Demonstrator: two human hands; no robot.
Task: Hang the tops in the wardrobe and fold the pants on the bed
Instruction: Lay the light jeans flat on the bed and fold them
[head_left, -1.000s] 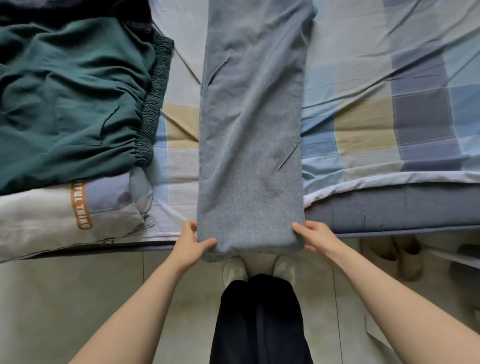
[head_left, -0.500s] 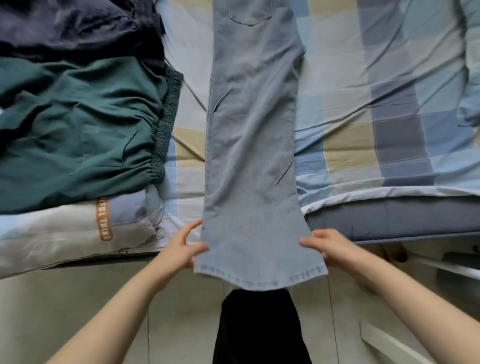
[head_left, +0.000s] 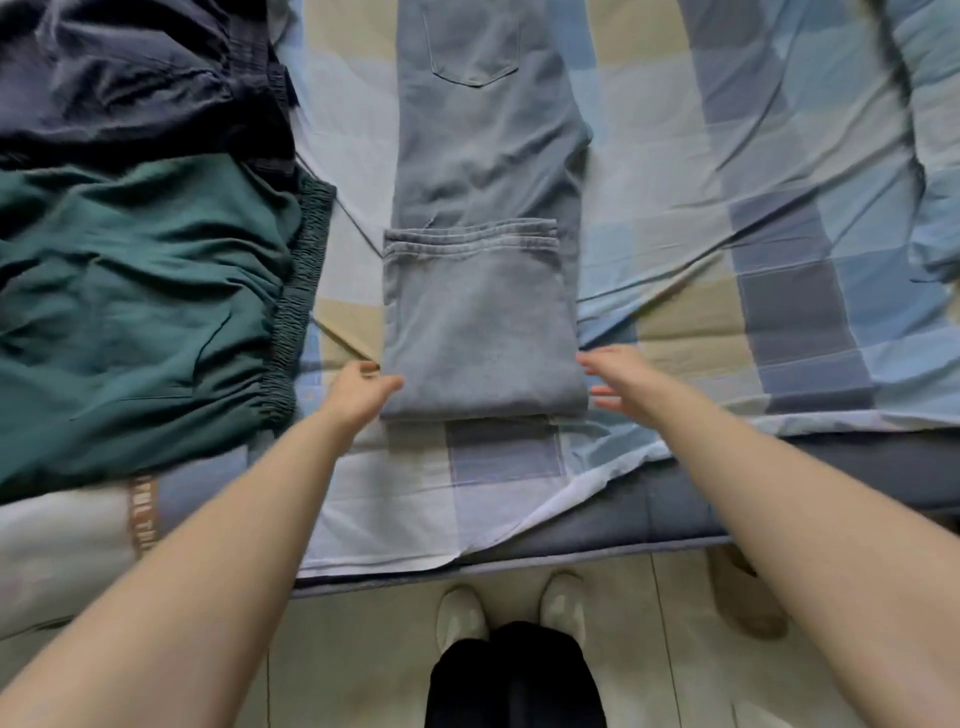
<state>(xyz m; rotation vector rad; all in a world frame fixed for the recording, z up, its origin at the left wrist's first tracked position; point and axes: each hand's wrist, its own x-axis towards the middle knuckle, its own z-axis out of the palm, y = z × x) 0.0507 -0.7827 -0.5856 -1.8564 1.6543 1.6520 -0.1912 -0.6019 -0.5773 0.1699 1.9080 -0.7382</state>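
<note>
Grey-blue jeans (head_left: 480, 312) lie lengthwise on the checked bed sheet (head_left: 753, 218), their lower legs folded up over the thighs so the hems sit near mid-length. A back pocket shows at the top. My left hand (head_left: 358, 387) grips the left corner of the fold, thumb on top of the cloth. My right hand (head_left: 618, 376) hovers at the fold's right corner with fingers straight and spread, blurred, holding nothing.
Dark green pants (head_left: 145, 312) with an elastic waistband lie at the left, dark navy pants (head_left: 135, 78) behind them, and a white garment (head_left: 67, 545) with an orange printed strip in front. The bed edge (head_left: 675, 519) runs across; the tiled floor and my feet (head_left: 509, 608) are below.
Both hands lifted the jeans' leg ends from the bed edge and folded them forward over the upper legs. The right hand has let go; the view moved forward over the bed.
</note>
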